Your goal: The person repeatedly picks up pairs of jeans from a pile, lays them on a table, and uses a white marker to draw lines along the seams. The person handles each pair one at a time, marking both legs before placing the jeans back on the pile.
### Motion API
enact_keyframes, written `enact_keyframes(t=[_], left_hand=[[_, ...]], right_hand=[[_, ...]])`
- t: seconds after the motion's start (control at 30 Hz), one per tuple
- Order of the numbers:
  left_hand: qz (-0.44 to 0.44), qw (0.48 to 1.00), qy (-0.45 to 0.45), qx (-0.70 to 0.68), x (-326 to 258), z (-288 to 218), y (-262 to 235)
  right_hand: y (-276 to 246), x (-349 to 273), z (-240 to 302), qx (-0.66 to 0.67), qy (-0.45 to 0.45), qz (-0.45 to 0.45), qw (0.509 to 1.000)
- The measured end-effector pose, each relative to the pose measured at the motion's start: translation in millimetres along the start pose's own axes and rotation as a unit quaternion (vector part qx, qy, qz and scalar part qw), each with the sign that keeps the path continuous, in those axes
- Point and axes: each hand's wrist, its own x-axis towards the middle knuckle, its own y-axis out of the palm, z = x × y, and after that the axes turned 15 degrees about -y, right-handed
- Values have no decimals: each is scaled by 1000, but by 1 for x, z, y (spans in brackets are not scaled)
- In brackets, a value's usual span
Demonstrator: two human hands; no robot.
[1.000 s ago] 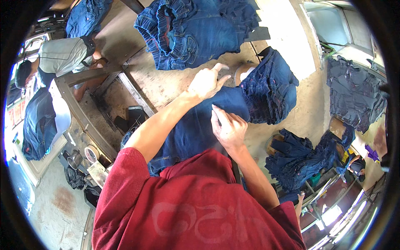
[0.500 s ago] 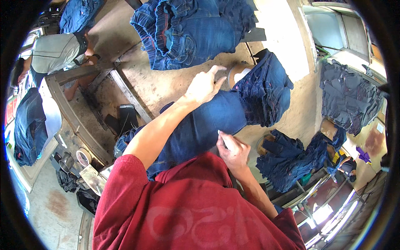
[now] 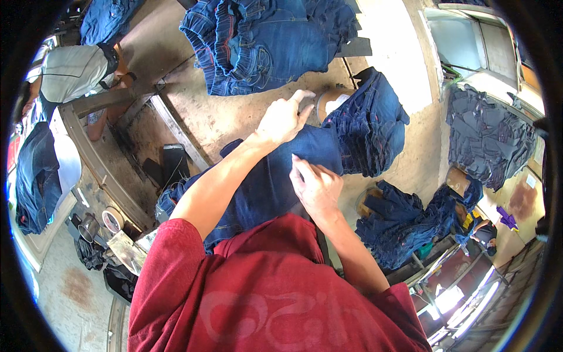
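A dark blue denim garment [image 3: 264, 176] lies spread in front of my body, partly covered by my left forearm. Over its far edge is my left hand [image 3: 284, 120], its thumb and bent fingers apart with nothing visible between them. My right hand [image 3: 319, 189] is low over the right part of the denim, thumb and forefinger drawn together in a pinch. Whatever those fingertips hold, if anything, is too small to make out. Just right of the garment stands a bundle of dark denim pieces [image 3: 372, 126] with frayed edges.
A large pile of blue jeans [image 3: 270, 47] with elastic waists lies ahead. More denim [image 3: 404, 223] is heaped at the right, near a dark grey stack of garments [image 3: 489, 135]. A wooden frame [image 3: 97, 164] and a tape roll [image 3: 112, 219] are left. Another person [image 3: 76, 70] bends over at far left.
My right hand has moved left and away from my body, further onto the denim, still pinched. My left hand has shifted only slightly left.
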Motion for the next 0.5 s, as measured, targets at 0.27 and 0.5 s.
enact_keyframes(t=[0.27,0.5], left_hand=[[-14,1000,8,6,1,3,3],[-14,1000,14,3,1,2,2]], right_hand=[[-4,-8,-1,71,15,-74,995],[8,9,-7,20,-11,-49,999]])
